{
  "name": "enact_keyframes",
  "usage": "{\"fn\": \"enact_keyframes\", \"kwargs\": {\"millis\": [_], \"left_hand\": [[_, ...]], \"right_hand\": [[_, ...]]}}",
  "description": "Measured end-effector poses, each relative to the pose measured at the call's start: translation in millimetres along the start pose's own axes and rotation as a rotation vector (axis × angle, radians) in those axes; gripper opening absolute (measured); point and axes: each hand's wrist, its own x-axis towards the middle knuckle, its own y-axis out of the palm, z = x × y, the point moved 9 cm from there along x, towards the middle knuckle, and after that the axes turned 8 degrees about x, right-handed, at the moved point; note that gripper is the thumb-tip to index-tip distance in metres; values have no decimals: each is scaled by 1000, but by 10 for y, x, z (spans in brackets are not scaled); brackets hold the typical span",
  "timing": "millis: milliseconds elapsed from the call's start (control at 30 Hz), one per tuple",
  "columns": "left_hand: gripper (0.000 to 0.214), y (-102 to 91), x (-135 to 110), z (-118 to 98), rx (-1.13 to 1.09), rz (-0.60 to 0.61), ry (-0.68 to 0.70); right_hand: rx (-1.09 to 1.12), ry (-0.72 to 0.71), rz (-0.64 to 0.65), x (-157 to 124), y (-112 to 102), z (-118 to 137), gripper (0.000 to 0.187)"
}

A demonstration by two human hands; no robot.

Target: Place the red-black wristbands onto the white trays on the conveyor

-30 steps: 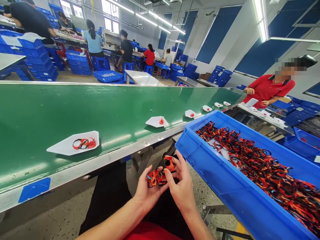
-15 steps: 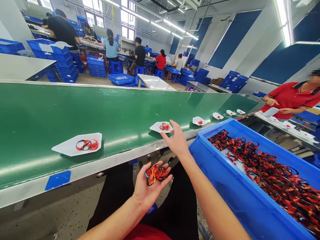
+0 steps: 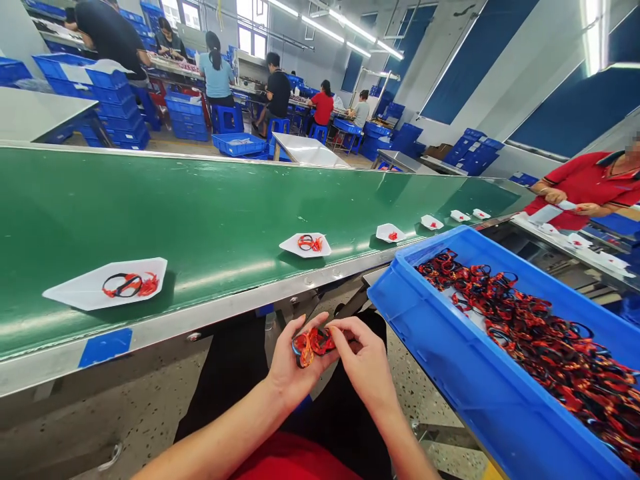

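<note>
My left hand is palm up and cupped around a few red-and-black ring-shaped pieces, held below the belt's near edge. The thumb and fingers of my right hand are closed on one of these pieces at the right side of that palm; its exact shape is partly hidden by the fingers. Beyond my hands, a white paper tray rides on the green belt with a black ring and red bits in it. A nearer white tray at the left carries a similar black ring and red bits.
On my right stands a blue bin heaped with red-and-black pieces. Several more white trays continue along the belt toward a co-worker in a red shirt. A metal rail edges the belt on my side.
My right hand has drawn back from the tray on the belt to the pieces in my left palm. The trays have shifted left; the nearer tray now holds its ring further left.
</note>
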Motion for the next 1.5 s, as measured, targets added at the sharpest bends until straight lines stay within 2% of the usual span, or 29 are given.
{"fn": "enact_keyframes", "kwargs": {"millis": [133, 267, 367, 567, 667, 733, 833, 900, 1100, 1200, 1267, 1300, 1400, 1433, 1500], "left_hand": [[25, -33, -1, -24, -33, -38, 18], [18, -43, 1, 12, 5, -60, 1], [17, -84, 17, 58, 43, -68, -21], [24, -103, 74, 115, 29, 13, -66], [25, -89, 81, 104, 44, 32, -59], [23, -92, 80, 106, 50, 16, -65], [22, -93, 70, 127, 68, -6, -83], [22, -87, 60, 153, 89, -9, -98], [23, -142, 83, 216, 197, -39, -114], [29, -186, 118, 220, 230, -65, -125], [31, -212, 127, 216, 229, -89, -136], [31, -221, 126, 212, 224, -100, -140], [33, -230, 119, 202, 203, -102, -148], [34, -235, 118, 198, 198, -101, -147], [35, -255, 121, 194, 191, -105, -147]], "right_hand": [[28, 15, 2, -7, 4, -19, 16], [-137, -82, 9, -4, 70, 104, 20], [-176, -102, -10, 20, 80, 123, 18], [-46, -31, -207, 18, -175, -65, 17], [12, -2, -237, -8, -224, -161, 18], [-52, -68, -235, -31, -219, -116, 19], [-258, -268, -244, -93, -191, 72, 21], [-357, -345, -243, -130, -172, 141, 23], [-398, -353, -177, -166, -147, 124, 27], [-236, -254, -266, -141, -284, 39, 25], [51, -48, -367, -103, -428, -190, 23], [284, 98, -401, -92, -454, -370, 22], [1010, 504, -384, -115, -224, -799, 18], [1154, 579, -361, -124, -139, -850, 15], [1254, 641, -325, -135, -50, -891, 10]]}}
